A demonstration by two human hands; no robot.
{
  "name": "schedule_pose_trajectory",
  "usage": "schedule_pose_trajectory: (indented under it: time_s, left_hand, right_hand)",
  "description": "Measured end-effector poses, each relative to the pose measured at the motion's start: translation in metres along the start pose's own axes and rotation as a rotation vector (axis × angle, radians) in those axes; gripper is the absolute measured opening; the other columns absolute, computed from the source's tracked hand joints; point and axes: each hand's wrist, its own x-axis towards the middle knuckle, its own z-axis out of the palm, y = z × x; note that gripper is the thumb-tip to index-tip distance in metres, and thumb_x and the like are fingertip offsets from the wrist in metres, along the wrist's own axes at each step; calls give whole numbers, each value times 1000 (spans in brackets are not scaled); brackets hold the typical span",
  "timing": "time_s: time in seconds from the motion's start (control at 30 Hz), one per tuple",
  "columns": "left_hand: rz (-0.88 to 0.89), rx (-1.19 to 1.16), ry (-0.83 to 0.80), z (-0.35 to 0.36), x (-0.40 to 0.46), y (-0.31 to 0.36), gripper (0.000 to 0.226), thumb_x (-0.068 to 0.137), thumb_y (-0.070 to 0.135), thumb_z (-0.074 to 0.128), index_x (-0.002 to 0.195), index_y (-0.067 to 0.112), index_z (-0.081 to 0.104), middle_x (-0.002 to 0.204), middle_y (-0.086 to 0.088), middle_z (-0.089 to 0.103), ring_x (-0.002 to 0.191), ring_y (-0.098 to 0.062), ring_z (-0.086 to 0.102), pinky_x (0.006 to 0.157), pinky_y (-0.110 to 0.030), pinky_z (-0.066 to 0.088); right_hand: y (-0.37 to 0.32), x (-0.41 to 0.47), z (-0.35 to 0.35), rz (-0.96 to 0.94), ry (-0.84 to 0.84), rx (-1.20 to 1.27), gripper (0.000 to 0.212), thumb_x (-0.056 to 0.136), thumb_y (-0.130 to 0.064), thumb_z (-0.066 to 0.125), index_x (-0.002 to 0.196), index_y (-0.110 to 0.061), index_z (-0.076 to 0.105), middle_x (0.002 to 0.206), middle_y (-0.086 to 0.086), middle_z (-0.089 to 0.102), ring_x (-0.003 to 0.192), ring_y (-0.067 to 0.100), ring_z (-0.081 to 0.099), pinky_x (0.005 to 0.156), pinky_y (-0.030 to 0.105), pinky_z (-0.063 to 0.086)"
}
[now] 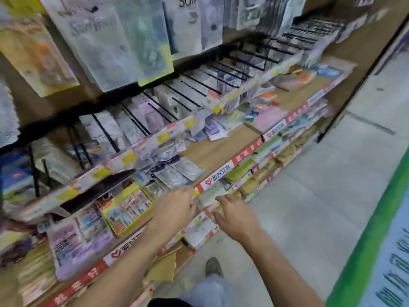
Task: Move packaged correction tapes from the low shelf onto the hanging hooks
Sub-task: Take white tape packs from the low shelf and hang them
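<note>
The frame is blurred by motion. Several packaged correction tapes (177, 173) lie in a loose pile on the low wooden shelf (221, 149). My left hand (174, 207) reaches over the shelf's front edge with straight fingers, its fingertips at the near packs. My right hand (232, 216) hovers beside it in front of the shelf edge, fingers spread and holding nothing. Above the pile, black hanging hooks (159, 107) stick out in a row, most carrying hung packs. More packs (212, 127) lie heaped farther along the shelf.
A yellow-edged box (128, 209) and a purple pack (73, 242) sit left of my left hand. Large hung packages (110, 47) overhang at the top. Stacked paper goods (265, 173) fill the lower shelves. Grey floor (321, 207) lies to the right, my shoe (213, 267) on it.
</note>
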Motion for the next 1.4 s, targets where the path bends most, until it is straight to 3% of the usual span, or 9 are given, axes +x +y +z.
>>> schedule_pose_trajectory:
  time_s: [0.23,0.4,0.67,0.87,1.0,1.07,1.27,1.4]
  left_hand:
    - [-102,-64,-14,-2,70,0,33,96,32,50,123,18,63,119,-3,67,107,-25,63,88,-37,51]
    - [-217,-119,-45,2,82,-15,30,98,32,51,121,18,64,116,-2,66,107,-24,63,86,-37,52]
    - [-426,-109,-50,7,86,-12,34,101,37,47,126,21,63,127,-1,65,111,-23,63,90,-35,50]
    - [-649,-178,-67,12,85,-5,29,99,35,50,122,23,63,120,0,66,102,-21,66,81,-34,54]
    - [-750,-171,-71,14,85,7,29,97,29,52,122,20,63,117,-2,66,103,-23,65,78,-34,50]
    - [-813,-191,-64,16,84,12,29,96,29,52,121,19,64,117,-3,66,102,-25,65,77,-35,50]
    - [-960,-234,-62,25,76,24,36,94,32,57,128,20,63,140,-7,55,112,-31,64,87,-41,53]
    - [-1001,-242,-55,27,78,34,37,96,31,56,129,18,63,138,-7,56,110,-31,64,87,-40,52]
  right_hand:
    - [27,86,-19,-78,-90,-52,50,101,-40,46,146,-17,43,139,6,55,129,27,49,98,37,43]
    - [28,131,-14,-116,-164,-38,38,96,-36,52,127,-15,56,123,7,64,113,28,60,85,34,47]
    - [28,205,-9,-230,-377,-79,34,94,-34,58,121,-14,59,117,13,67,109,35,63,86,41,53]
    - [23,255,5,-211,-381,124,46,98,-44,53,130,-11,57,120,16,66,106,36,65,89,45,54]
    - [23,279,20,-246,-349,98,45,103,-38,46,129,-2,52,122,21,59,113,39,58,93,42,48]
    - [24,285,28,-172,-381,100,53,101,-45,45,135,-4,46,128,23,53,119,40,52,99,43,43]
    - [25,288,52,-122,-371,88,65,95,-54,53,139,-8,42,134,23,43,124,40,40,106,46,38]
    - [35,284,52,-81,-333,79,69,92,-46,61,141,-4,38,139,22,39,128,38,36,106,44,33]
